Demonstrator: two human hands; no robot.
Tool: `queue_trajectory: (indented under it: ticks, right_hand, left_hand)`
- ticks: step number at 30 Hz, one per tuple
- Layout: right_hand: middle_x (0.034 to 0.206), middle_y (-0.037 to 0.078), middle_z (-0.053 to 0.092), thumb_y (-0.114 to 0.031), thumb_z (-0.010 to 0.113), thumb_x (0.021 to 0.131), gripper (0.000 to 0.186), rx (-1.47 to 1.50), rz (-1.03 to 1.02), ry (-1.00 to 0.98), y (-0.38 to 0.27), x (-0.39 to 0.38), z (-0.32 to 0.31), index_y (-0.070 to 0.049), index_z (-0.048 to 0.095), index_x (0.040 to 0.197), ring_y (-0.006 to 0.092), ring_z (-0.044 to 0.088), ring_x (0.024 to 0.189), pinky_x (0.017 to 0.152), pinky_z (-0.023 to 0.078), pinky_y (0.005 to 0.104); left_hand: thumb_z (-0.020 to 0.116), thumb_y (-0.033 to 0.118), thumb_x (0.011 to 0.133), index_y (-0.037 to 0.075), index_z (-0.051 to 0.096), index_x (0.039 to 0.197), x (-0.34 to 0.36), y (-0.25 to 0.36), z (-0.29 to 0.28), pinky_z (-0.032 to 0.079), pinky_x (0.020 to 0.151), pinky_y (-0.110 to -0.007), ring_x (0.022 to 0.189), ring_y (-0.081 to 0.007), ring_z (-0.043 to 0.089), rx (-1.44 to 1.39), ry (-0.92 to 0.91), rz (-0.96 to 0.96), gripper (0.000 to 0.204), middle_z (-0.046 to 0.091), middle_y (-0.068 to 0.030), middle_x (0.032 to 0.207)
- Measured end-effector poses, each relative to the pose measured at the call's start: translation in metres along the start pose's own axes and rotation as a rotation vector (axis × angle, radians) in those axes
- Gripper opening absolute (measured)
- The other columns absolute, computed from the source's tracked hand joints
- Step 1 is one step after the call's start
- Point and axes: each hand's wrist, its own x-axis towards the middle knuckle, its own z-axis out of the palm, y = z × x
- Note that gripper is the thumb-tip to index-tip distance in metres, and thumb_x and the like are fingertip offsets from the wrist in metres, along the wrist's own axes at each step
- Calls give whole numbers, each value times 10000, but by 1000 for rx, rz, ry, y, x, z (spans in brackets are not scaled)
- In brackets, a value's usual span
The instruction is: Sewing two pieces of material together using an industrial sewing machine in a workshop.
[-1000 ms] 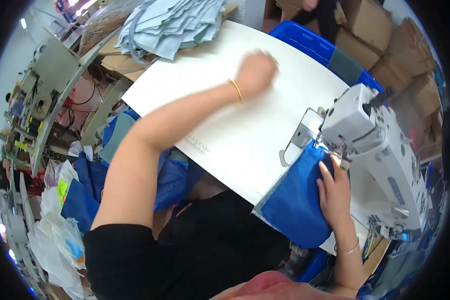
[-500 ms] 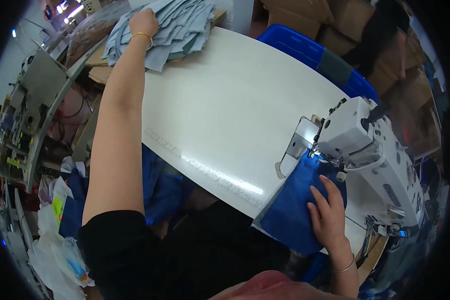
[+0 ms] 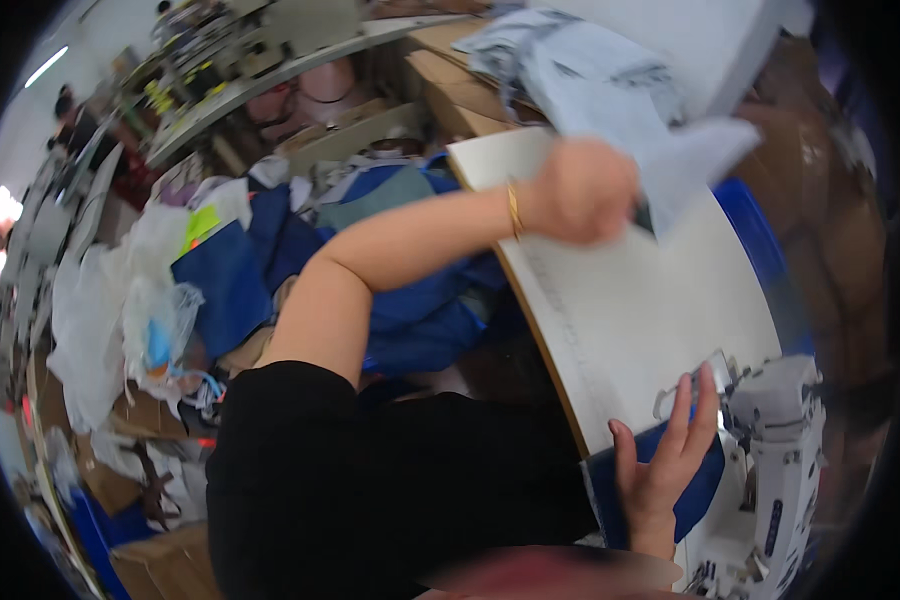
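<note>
My left hand, blurred by motion, is closed in a fist over the white sewing table. A pale grey-blue fabric piece trails from it, also smeared. Just behind lies the stack of pale fabric pieces. My right hand has its fingers spread and rests over a dark blue fabric piece at the table's near right. Close beside that hand stands the white sewing machine; the needle area is too small and blurred to make out.
Blue cloth pieces are heaped left of the table edge. White plastic bags hang farther left. A blue bin stands along the table's far side. Cardboard sits under the pale stack.
My left hand has come back from the stack toward me with a pale piece. My right hand has lifted and spread its fingers. The view has swung left.
</note>
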Motion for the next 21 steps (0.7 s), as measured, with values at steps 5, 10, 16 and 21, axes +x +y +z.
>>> queue_trajectory:
  ticks: [5, 10, 16, 21]
  right_hand:
    - [1501, 207, 531, -291, 797, 890, 621, -1, -94, 92, -31, 43, 3, 9, 563, 1381, 506, 416, 1445, 1177, 333, 613]
    - [1176, 131, 665, -97, 772, 815, 223, 187, -96, 83, -50, 48, -17, -47, 591, 937, 448, 529, 1324, 1085, 411, 570]
    - [799, 111, 679, -53, 780, 861, 129, 623, 262, 10, -77, 30, -48, -7, 678, 926, 235, 626, 687, 660, 470, 315]
    - [722, 107, 639, -125, 806, 902, 196, 621, 448, 43, -74, 14, -49, 27, 687, 935, 178, 575, 632, 621, 453, 310]
  left_hand:
    - [618, 169, 947, 38, 599, 885, 22, 109, -19, 420, 527, -353, 625, -233, 574, -223, -48, 321, 146, 620, -118, 864]
    - [620, 92, 940, -1, 596, 945, 53, 142, -49, 382, 479, -318, 568, -180, 541, -176, 75, 330, 96, 623, -131, 823]
    - [700, 193, 974, 63, 682, 1067, 75, 163, -83, 445, 519, -351, 567, -253, 611, -196, -406, -161, 160, 692, -137, 871]
    - [791, 190, 955, -3, 713, 1086, 78, 148, -65, 542, 776, -283, 871, -122, 695, -684, -395, -659, 247, 741, -59, 937]
